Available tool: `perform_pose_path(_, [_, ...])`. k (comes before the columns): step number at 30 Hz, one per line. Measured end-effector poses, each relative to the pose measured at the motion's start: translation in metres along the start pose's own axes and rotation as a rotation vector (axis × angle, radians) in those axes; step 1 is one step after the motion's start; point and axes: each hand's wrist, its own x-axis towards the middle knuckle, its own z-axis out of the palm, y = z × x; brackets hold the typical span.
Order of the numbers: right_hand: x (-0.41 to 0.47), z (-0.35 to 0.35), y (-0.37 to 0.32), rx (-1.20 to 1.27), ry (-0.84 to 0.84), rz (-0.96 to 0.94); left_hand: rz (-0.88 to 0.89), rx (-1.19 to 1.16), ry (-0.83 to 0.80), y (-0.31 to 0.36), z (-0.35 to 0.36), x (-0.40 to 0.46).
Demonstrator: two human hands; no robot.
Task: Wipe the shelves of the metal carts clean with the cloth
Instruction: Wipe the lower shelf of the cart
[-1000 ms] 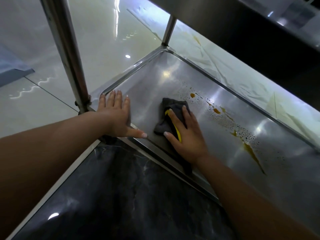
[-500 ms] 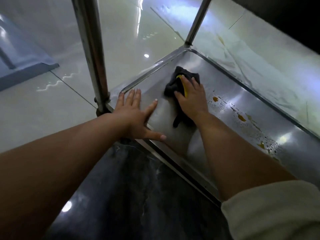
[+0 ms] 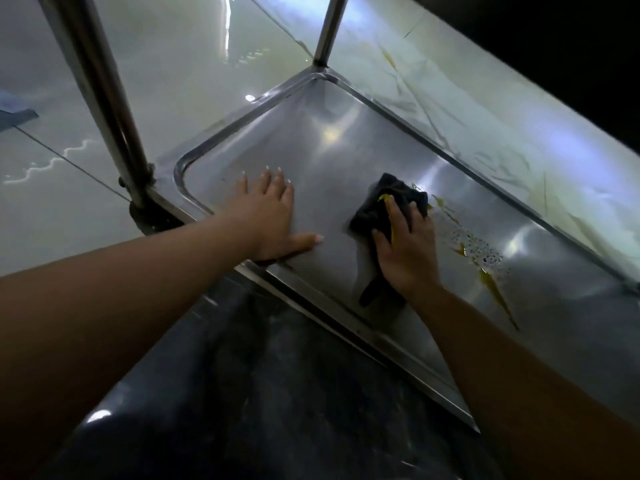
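While the left hand (image 3: pixel 268 220) lies flat on the shelf (image 3: pixel 332 157), right-hand fingers (image 3: pixel 394 213) press the dark cloth (image 3: pixel 388 199).

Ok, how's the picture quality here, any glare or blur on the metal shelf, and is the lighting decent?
Head view: dim overall, with the top right corner nearly black; bright glare patches on the shiny steel cart shelf and the glossy pale floor tiles; wide-angle bending of the upright metal post; soft focus, yet the dark crumpled cloth and yellow spill streaks stay readable.
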Motion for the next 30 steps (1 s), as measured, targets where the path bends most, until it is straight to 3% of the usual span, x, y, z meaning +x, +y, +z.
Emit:
perform_pose_path(6, [-0.014, 0.004, -0.003, -0.022, 0.11, -0.206, 0.065, -0.17, 0.314, 0.031, 0.019, -0.009])
perform_pose_path(9, [0.011, 0.003, -0.013, 0.021, 0.055, -0.328, 0.089, -0.192, 0.375, 0.027, 0.021, -0.01])
perform_pose_path(16, [0.083, 0.014, -0.041, 0.074, 0.009, -0.193, 0.076, -0.158, 0.341, 0.025, 0.02, -0.008])
perform_pose_path(22, [0.103, -0.004, 0.034, 0.049, -0.038, 0.051, 0.088, -0.193, 0.277, 0.028, 0.014, -0.013])
perform_pose_path(26, [0.066, -0.023, 0.096, 0.044, -0.066, 0.26, 0.327, -0.045, 0.17, 0.033, 0.011, -0.006])
perform_pose_path(30, [-0.014, -0.029, 0.089, 0.067, -0.033, 0.14, 0.359, 0.023, 0.132, 0.036, 0.008, -0.005])
